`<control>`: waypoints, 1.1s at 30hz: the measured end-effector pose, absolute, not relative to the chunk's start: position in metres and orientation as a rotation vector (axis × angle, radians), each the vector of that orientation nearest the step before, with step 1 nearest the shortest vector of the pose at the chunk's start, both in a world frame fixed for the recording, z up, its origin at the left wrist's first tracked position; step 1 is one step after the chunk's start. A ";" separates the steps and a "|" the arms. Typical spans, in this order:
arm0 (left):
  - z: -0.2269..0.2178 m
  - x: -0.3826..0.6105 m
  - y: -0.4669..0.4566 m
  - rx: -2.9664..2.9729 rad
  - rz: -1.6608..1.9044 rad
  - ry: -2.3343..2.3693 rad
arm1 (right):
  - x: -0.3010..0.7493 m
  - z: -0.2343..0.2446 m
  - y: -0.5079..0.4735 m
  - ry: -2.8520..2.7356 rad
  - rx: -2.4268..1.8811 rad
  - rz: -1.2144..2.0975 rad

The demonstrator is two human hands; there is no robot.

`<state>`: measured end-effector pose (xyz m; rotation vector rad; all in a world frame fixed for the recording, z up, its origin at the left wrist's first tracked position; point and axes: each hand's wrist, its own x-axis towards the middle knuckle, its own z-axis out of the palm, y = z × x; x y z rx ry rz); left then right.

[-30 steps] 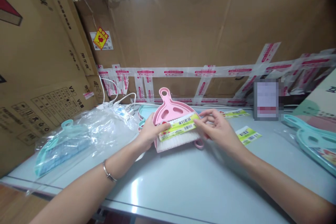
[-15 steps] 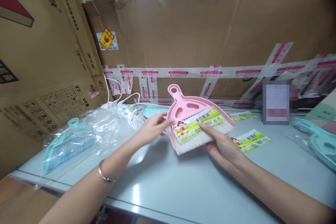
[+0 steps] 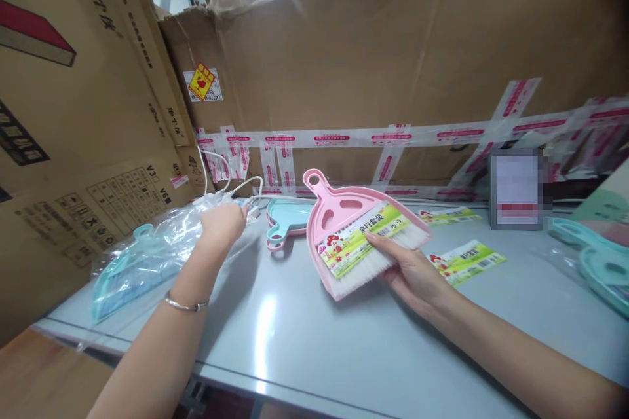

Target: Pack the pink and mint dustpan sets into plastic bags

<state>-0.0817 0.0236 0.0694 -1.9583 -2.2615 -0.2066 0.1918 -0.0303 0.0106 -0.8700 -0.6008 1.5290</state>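
Note:
My right hand [image 3: 413, 272] grips a pink dustpan [image 3: 339, 209] with a white-bristled brush and a green paper label [image 3: 361, 239] laid across it, tilted above the grey table [image 3: 344, 340]. My left hand [image 3: 222, 222] reaches left to a heap of clear plastic bags [image 3: 191, 229]; its fingers curl down onto the plastic, and I cannot see whether they hold it. A teal dustpan set [image 3: 130, 268] lies sealed in a bag at the far left.
Another teal dustpan [image 3: 289, 219] lies behind the pink one. Loose green labels [image 3: 466, 262] lie to the right, and more teal dustpans [image 3: 597, 265] sit at the right edge. Taped cardboard walls [image 3: 393, 65] close off the back and left. White cables [image 3: 230, 186] run along the back corner.
My left hand let go of the pink dustpan and moved left to the plastic bags. My right hand now holds the dustpan alone, lifted and tilted.

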 end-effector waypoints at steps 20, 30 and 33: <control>0.060 -0.045 0.011 -2.000 -0.372 -1.391 | 0.197 0.022 -0.041 -0.723 -0.905 1.494; 0.050 -0.042 0.017 -2.151 -0.436 -1.332 | 0.201 0.029 -0.045 -0.784 -1.152 1.526; 0.046 -0.034 0.015 -2.158 -0.549 -1.252 | 0.200 0.026 -0.043 -0.743 -1.094 1.593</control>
